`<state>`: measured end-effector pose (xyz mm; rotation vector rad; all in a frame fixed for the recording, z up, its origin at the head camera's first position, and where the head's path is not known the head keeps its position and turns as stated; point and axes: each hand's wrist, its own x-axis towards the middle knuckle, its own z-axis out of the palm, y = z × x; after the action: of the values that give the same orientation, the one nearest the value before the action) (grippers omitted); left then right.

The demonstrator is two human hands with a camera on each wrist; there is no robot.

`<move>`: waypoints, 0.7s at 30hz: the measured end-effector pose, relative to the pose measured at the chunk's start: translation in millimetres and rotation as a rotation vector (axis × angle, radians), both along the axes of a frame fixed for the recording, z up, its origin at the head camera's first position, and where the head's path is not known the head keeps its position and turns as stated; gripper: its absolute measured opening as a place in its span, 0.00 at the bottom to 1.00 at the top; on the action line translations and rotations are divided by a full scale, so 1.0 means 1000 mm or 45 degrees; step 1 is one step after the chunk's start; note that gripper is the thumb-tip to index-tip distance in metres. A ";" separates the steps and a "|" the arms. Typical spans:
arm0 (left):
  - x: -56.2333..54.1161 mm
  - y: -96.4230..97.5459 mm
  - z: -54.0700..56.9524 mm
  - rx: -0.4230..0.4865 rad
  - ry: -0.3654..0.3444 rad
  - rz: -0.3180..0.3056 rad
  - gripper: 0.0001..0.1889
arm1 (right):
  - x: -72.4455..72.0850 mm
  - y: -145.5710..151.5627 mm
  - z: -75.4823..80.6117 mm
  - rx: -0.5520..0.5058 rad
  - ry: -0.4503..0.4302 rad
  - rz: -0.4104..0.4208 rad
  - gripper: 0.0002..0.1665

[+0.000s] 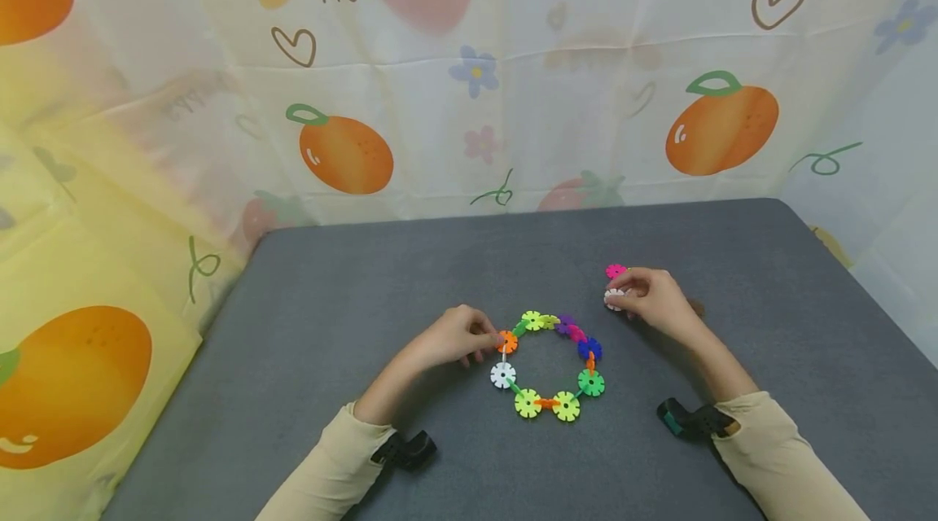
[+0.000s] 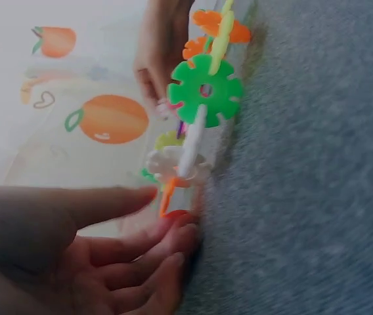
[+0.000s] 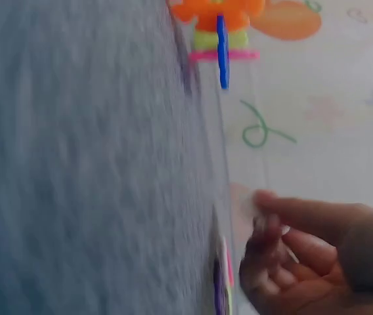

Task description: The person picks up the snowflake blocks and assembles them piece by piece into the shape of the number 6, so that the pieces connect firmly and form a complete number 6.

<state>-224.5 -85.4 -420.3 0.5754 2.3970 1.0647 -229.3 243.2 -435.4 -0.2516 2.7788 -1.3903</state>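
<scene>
A closed ring of slotted, flower-shaped plastic discs lies in the middle of the grey table. My left hand (image 1: 463,335) is at its left side, pinching an orange disc (image 1: 508,342) between thumb and fingers. A white disc (image 1: 502,375) joins the ring just below that one, and a green disc (image 2: 206,90) shows nearer in the left wrist view. Right of the ring and farther back, my right hand (image 1: 655,299) pinches a loose white disc (image 1: 613,299) at its edge. Close behind these fingertips is a pink disc (image 1: 616,271).
Yellow-green discs (image 1: 528,403) form the near side of the ring, with a blue disc (image 1: 589,348) on its right. A fruit-print curtain (image 1: 440,146) hangs behind the table (image 1: 352,285). Black cameras (image 1: 412,450) are strapped to both wrists.
</scene>
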 end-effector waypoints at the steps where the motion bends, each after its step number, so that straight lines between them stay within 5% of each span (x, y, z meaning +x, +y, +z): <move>1: 0.000 0.000 -0.002 0.004 0.005 -0.005 0.09 | 0.001 -0.003 0.000 -0.068 -0.035 0.013 0.14; 5: 0.000 0.004 -0.007 0.059 0.026 0.003 0.08 | 0.004 -0.020 -0.001 -0.314 -0.110 0.095 0.16; 8: 0.001 0.007 -0.009 0.110 0.000 0.031 0.09 | 0.006 -0.032 -0.003 -0.380 -0.115 0.203 0.15; 12: 0.003 0.011 -0.011 0.185 -0.085 0.093 0.09 | 0.008 -0.039 -0.003 -0.392 -0.175 0.312 0.15; 17: 0.002 0.012 -0.011 0.270 -0.152 0.141 0.08 | 0.008 -0.038 -0.003 -0.378 -0.219 0.307 0.16; 21: 0.002 0.011 -0.011 0.242 -0.196 0.142 0.08 | 0.009 -0.039 -0.004 -0.404 -0.192 0.406 0.15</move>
<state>-222.8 -74.0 -431.4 0.4088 2.2310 1.3447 -220.7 204.5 -438.9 -0.5438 2.2660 -1.6723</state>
